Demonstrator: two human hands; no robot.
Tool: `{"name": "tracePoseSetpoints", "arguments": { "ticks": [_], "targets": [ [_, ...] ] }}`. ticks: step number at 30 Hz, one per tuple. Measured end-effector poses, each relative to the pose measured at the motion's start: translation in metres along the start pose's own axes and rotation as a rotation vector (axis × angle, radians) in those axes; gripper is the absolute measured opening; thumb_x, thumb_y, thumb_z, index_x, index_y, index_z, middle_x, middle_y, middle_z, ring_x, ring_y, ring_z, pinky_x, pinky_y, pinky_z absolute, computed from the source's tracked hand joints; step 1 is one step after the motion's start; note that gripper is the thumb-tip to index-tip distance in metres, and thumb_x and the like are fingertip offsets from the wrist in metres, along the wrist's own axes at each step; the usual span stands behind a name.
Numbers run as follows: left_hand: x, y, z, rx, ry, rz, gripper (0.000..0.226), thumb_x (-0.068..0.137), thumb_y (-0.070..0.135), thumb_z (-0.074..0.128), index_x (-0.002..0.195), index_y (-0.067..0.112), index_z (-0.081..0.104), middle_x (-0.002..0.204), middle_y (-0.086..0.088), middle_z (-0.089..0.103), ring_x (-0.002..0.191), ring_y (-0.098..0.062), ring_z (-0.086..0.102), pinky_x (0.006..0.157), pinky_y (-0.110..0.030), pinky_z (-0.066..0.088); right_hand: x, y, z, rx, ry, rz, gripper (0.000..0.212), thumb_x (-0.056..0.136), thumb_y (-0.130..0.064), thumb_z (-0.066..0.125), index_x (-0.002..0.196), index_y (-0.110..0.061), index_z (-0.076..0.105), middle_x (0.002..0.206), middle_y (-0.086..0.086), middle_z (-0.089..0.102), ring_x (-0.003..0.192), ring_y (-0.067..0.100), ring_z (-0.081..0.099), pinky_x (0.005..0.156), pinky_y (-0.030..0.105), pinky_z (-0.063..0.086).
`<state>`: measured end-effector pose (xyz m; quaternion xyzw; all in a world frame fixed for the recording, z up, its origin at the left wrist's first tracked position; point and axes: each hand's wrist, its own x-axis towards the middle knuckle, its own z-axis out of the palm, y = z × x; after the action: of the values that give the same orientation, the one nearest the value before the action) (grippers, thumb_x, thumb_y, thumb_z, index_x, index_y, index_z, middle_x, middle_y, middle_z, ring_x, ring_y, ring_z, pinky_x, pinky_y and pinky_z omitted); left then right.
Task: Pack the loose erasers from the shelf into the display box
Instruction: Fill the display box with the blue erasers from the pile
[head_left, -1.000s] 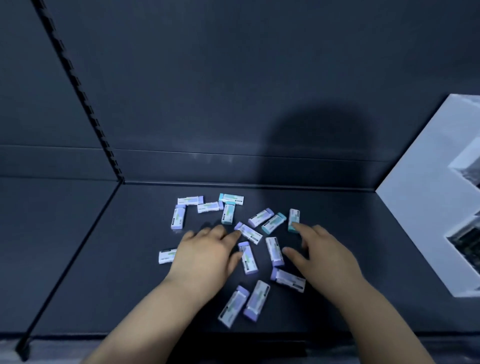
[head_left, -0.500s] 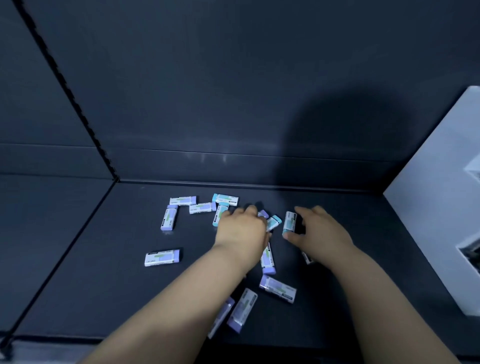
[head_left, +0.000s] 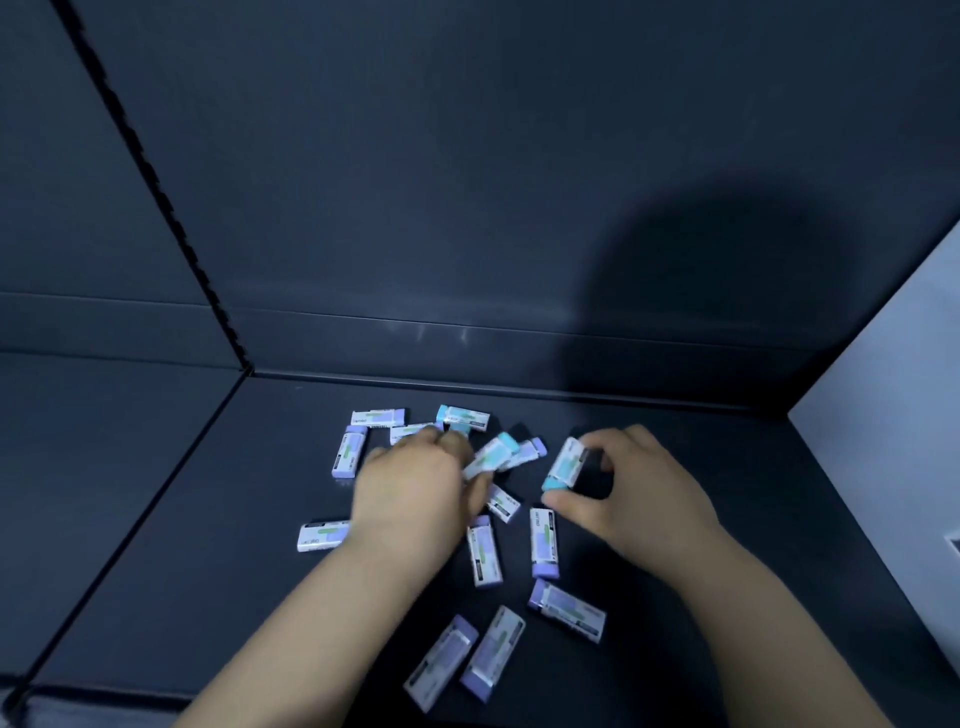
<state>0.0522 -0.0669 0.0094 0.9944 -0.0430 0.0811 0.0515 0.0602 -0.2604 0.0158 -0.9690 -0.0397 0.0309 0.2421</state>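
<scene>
Pinching a teal-capped eraser (head_left: 563, 465), the right hand (head_left: 644, 504) had tipped it off the shelf (head_left: 208, 519) — packing underway — the left hand (head_left: 415, 493) too blurred to read.

erasers (head_left: 544, 543): 15 in view | teal-ended (head_left: 462, 417): 4 | white box (head_left: 883, 415): 1

1. Small paper-sleeved rectangular erasers (head_left: 544, 542) lie scattered on the flat dark metal shelf (head_left: 208, 571).
2. Left hand (head_left: 410, 493) over the scatter's left; right hand (head_left: 644, 499) at its right, teal-tipped eraser (head_left: 563, 465) between thumb and forefinger.
3. White flat panel (head_left: 883, 457) at the shelf's far right.
</scene>
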Motion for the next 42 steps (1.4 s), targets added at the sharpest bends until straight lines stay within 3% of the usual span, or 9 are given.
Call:
{"name": "tracePoseSetpoints", "arguments": {
  "ticks": [4,8,18,20,22,26,33,37,42],
  "targets": [
    [-0.034,-0.04,-0.011,-0.009,0.026,-0.112,0.029,0.087,0.051,0.05,0.104,0.029,0.059,0.102,0.005,0.062,0.096,-0.018,0.06,0.077,-0.03,0.038,-0.014,-0.039,0.016,-0.042,-0.089,-0.159,0.068,0.069,-0.067,0.063,0.127,-0.038,0.042,0.119,-0.016,0.041,0.115,0.005,0.044,0.085,0.025,0.041],
    [-0.056,-0.056,0.004,-0.031,-0.012,-0.138,0.031,0.054,0.036,0.085,0.065,0.018,0.062,0.057,0.001,0.058,0.048,-0.024,0.058,0.048,-0.03,0.041,-0.015,-0.068,0.045,-0.1,-0.129,-0.227,0.07,0.072,-0.063,0.063,0.133,-0.038,0.037,0.125,-0.013,0.04,0.121,0.01,0.04,0.09,0.028,0.042],
    [-0.063,-0.056,0.018,-0.069,-0.027,0.033,0.052,0.035,0.046,0.089,0.06,0.015,0.055,0.044,0.001,0.051,0.035,-0.019,0.05,0.038,-0.018,0.033,-0.013,-0.089,0.075,-0.436,-0.066,-0.066,0.079,0.074,-0.077,0.044,0.126,-0.017,0.044,0.13,0.001,0.044,0.121,0.021,0.039,0.082,0.032,0.043],
    [-0.062,-0.059,0.012,-0.072,-0.077,0.064,0.053,0.041,0.052,0.086,0.066,0.016,0.057,0.05,0.001,0.056,0.043,-0.017,0.055,0.042,-0.017,0.034,-0.012,-0.088,0.075,-0.444,-0.042,-0.066,0.077,0.075,-0.077,0.04,0.123,-0.018,0.05,0.132,0.0,0.045,0.123,0.021,0.038,0.081,0.031,0.041],
    [-0.062,-0.064,0.002,-0.078,-0.121,0.046,0.049,0.071,0.06,0.066,0.098,0.021,0.055,0.085,0.003,0.065,0.079,-0.016,0.062,0.062,-0.023,0.039,-0.01,-0.089,0.075,-0.432,-0.041,-0.064,0.071,0.077,-0.076,0.038,0.115,-0.019,0.054,0.129,-0.002,0.047,0.122,0.02,0.038,0.081,0.03,0.041],
    [-0.061,-0.084,0.003,-0.06,-0.145,0.094,0.059,0.084,0.064,0.045,0.134,0.036,0.031,0.128,0.014,0.049,0.118,-0.011,0.045,0.089,-0.025,0.032,-0.01,-0.091,0.072,-0.316,-0.08,-0.027,0.052,0.077,-0.07,0.05,0.112,-0.031,0.048,0.119,-0.008,0.047,0.118,0.015,0.038,0.084,0.03,0.04],
    [-0.045,-0.101,0.011,-0.08,-0.218,0.144,0.073,0.084,0.062,0.047,0.145,0.033,0.02,0.141,0.008,0.035,0.13,-0.015,0.034,0.1,-0.029,0.031,-0.013,-0.107,0.086,-0.346,0.037,0.041,0.05,0.082,-0.065,0.045,0.102,-0.022,0.059,0.123,-0.002,0.049,0.12,0.018,0.038,0.086,0.031,0.04],
    [-0.036,-0.107,0.008,-0.07,-0.297,0.171,0.079,0.077,0.066,0.054,0.143,0.036,0.022,0.138,0.007,0.035,0.13,-0.016,0.033,0.099,-0.03,0.03,-0.017,-0.109,0.083,-0.27,-0.017,-0.001,0.043,0.077,-0.071,0.049,0.086,-0.03,0.056,0.105,-0.008,0.05,0.113,0.014,0.04,0.084,0.028,0.039],
    [-0.027,-0.111,0.005,-0.095,-0.379,0.189,0.085,0.072,0.065,0.061,0.143,0.038,0.023,0.135,0.007,0.036,0.129,-0.016,0.034,0.1,-0.03,0.029,-0.009,-0.096,0.068,-0.127,-0.221,-0.06,0.072,0.067,-0.061,0.069,0.13,-0.042,0.041,0.119,-0.009,0.041,0.122,0.011,0.031,0.099,0.025,0.031]
  ]
}}
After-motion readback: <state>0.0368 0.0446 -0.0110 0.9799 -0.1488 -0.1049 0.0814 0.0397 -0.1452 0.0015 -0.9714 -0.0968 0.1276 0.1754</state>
